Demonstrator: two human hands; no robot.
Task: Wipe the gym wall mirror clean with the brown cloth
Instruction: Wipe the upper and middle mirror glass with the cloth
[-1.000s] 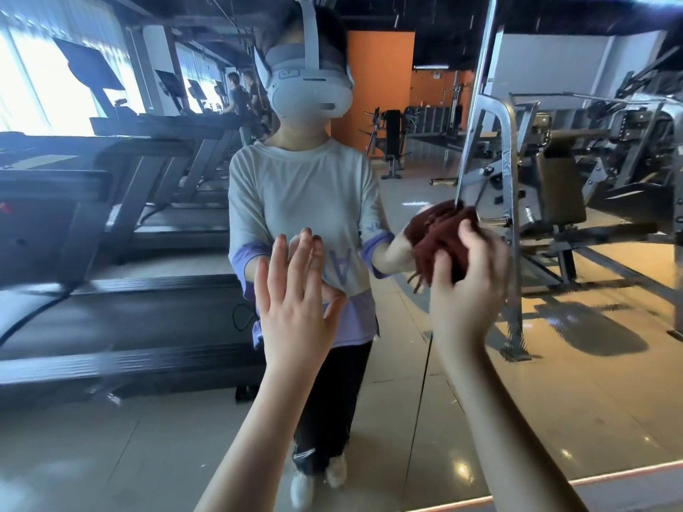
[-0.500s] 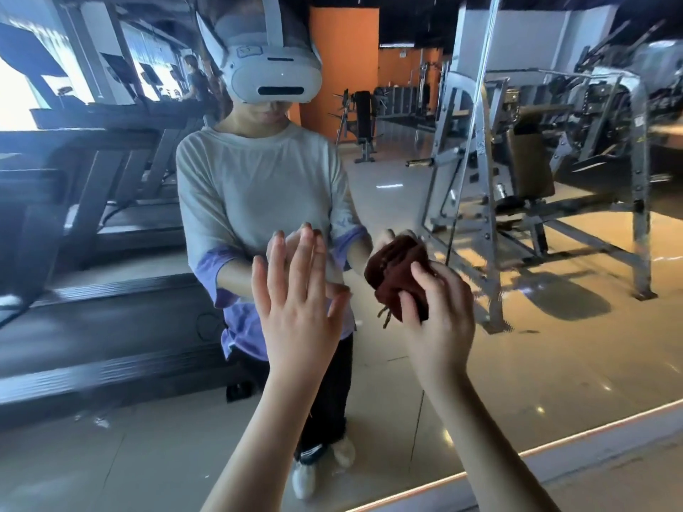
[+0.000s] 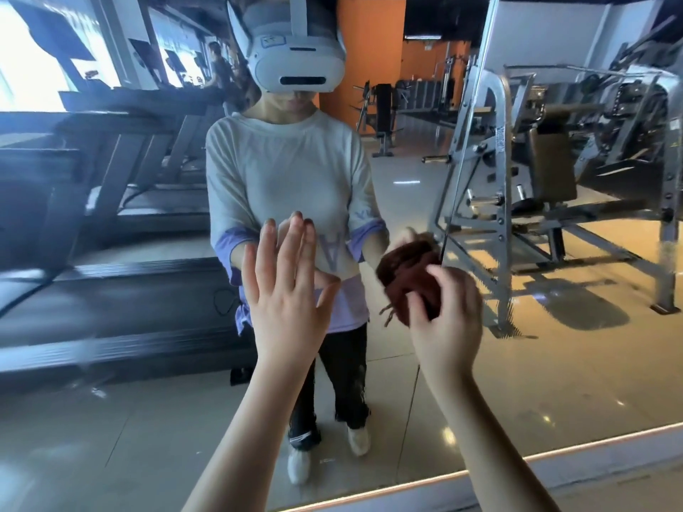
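The wall mirror [image 3: 554, 382] fills almost the whole head view, and a person with a headset is reflected in its middle. My right hand [image 3: 445, 323] grips a bunched brown cloth [image 3: 406, 279] and holds it against the glass at about waist height of the reflection. My left hand [image 3: 286, 293] is flat with straight fingers, its palm on or just off the mirror to the left of the cloth. The cloth's frayed threads hang at its lower left.
The mirror's bottom edge [image 3: 480, 474] runs along the lower right, with a strip of floor below it. Reflected treadmills [image 3: 92, 216] lie to the left, and a steel weight machine [image 3: 517, 186] shows at right. A vertical seam in the mirror [image 3: 469, 116] rises just right of the cloth.
My right hand carried the cloth down and to the left across the glass, over the seam. The view tilted downward. My left hand stayed flat in the same spot.
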